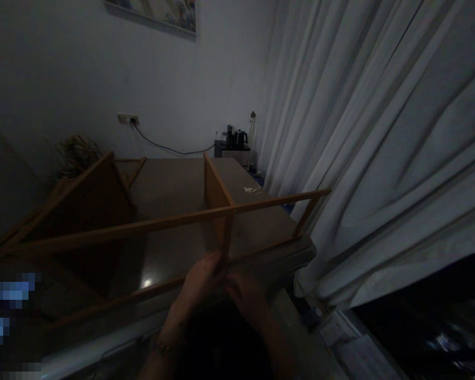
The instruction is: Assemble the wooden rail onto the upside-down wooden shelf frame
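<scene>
A wooden shelf frame (174,218) lies on its side on a brown-topped table (170,182), with a middle board (217,182) standing up from the tabletop. My left hand (203,274) is closed around the near lower edge of the frame, where the middle board meets the lower rail. Close beside it on the right, my right hand (247,295) has its fingers bent in toward the same joint. Dim light and the left hand hide whatever the right fingertips hold. Several small pale pieces (252,189) lie on the table beyond the board.
A long white curtain (364,158) hangs along the right, touching near the frame's end. A black kettle (240,138) stands on a small cabinet (236,154) at the back. Its nearby cord (170,149) runs to a wall socket (127,120). Dried plants (79,153) stand at left.
</scene>
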`<state>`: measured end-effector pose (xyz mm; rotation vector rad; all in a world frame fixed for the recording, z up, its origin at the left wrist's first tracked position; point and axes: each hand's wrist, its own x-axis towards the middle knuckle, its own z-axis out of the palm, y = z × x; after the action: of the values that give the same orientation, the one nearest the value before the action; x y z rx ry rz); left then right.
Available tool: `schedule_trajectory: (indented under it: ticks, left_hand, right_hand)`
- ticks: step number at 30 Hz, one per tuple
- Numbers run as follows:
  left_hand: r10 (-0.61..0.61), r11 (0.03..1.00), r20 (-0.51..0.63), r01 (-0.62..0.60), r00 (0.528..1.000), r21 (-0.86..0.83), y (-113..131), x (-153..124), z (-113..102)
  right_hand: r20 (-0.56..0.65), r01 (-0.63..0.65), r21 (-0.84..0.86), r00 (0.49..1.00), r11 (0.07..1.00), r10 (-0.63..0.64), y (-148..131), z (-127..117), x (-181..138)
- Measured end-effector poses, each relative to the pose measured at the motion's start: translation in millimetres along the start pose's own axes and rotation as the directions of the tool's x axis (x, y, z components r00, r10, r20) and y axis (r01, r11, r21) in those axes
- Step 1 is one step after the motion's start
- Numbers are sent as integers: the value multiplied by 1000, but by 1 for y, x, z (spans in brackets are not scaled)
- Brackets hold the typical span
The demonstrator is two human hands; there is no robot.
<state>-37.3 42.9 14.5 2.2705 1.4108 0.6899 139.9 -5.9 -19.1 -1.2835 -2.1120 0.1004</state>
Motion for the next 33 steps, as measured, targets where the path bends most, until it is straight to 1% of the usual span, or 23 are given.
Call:
schedule_trajectory:
  ticks: [3, 7, 9, 13, 16, 19, 22, 24, 29, 33]
  left_hand:
    - [15, 1000, -15, -15, 1000, 9, 3, -1, -2]
    - [7, 1000, -26, -7, 1000, 9, 5, -1, -3]
    - [4, 1000, -26, -3, 1000, 10, 4, -1, -2]
    - [14, 1000, -19, -14, 1000, 25, 0, -1, 0]
    - [24, 999, -20, -23, 1000, 39, -2, 0, 1]
    - [17, 998, -16, -16, 1000, 53, -1, 1, 0]
    - [28, 999, -20, -27, 999, 45, 1, 0, 0]
    - [38, 999, -22, -38, 999, 33, 1, -1, -1]
    - [24, 999, -19, -24, 1000, 26, -2, -2, 1]
    - [19, 1000, 3, -19, 1000, 17, -3, -1, 1]
  right_hand:
    - [-38, 37, -22, 999, 999, -38, 4, 0, 3]
    - [-51, 109, 16, 993, 994, -108, 2, 3, 5]
    - [-62, 96, 56, 994, 994, -92, -2, 5, 5]
    - [-139, 18, 173, 990, 985, 7, -10, 8, 5]
    - [-181, -46, 213, 980, 976, 85, -13, 11, 4]
    - [-201, -164, 317, 951, 934, 235, -17, 13, 2]
    - [-174, -288, 421, 905, 860, 388, -21, 16, 0]
    - [-146, -343, 448, 883, 826, 446, -23, 17, -1]
    - [-31, -455, 521, 835, 722, 549, -27, 14, 2]
    - [40, -476, 645, 802, 598, 595, -30, 9, 4]
